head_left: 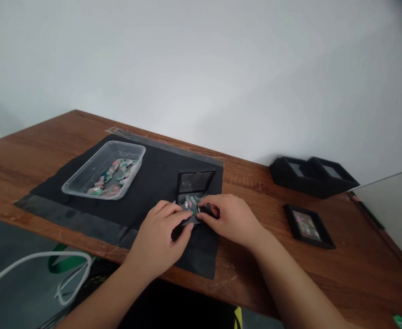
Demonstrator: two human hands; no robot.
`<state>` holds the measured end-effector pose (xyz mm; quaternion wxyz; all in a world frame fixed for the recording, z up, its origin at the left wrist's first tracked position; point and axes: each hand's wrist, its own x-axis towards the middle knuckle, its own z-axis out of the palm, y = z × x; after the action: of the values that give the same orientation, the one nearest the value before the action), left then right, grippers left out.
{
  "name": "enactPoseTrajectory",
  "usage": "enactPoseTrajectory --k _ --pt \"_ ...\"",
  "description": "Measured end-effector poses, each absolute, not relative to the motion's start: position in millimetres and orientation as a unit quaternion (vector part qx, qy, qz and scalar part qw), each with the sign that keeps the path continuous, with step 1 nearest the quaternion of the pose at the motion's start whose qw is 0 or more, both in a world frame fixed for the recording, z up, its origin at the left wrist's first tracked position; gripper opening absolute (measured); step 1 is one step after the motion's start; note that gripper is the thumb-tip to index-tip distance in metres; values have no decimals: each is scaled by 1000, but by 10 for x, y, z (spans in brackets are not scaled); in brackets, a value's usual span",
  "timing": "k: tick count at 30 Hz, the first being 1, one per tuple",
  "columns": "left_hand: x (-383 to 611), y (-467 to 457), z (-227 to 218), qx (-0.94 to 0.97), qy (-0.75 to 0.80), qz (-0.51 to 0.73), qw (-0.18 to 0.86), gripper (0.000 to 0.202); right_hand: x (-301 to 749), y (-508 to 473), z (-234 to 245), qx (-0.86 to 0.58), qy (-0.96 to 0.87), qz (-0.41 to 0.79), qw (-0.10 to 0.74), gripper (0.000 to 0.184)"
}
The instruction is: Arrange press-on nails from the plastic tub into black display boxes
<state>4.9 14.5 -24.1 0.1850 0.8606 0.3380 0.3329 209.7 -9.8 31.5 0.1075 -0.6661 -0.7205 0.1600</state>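
"Where's the small black case (194, 182)?"
"Between the left hand (160, 233) and the right hand (234, 219), lid raised beyond the fingertips, small coloured pieces (191, 202) inside."
"Pinching anything?"
"Left thumb and forefinger stand parted at its near-left side; the right pair curls over the pieces. I can't tell whether either grips."
"Elsewhere?"
"Left of both hands, a clear tub (93, 168) holds similar pieces on the tabletop's (247, 183) black mat (158, 171)."

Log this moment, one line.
left hand: at open black hinged box | right hand: at small pink-and-green pieces inside | clear plastic tub: similar pieces
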Motion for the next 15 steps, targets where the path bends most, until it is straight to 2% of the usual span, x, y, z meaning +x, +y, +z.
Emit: enactPoseTrajectory --k 7,12,15 --pt "5 144 -225 849 338 336 228 24 2217 -99 348 -654 -720 181 142 25" --pt "9 151 -233 843 366 331 215 24 2368 -100 404 -668 -709 176 143 10" --pt "15 156 -239 839 382 325 210 19 2400 -88 391 -667 -714 172 125 15"
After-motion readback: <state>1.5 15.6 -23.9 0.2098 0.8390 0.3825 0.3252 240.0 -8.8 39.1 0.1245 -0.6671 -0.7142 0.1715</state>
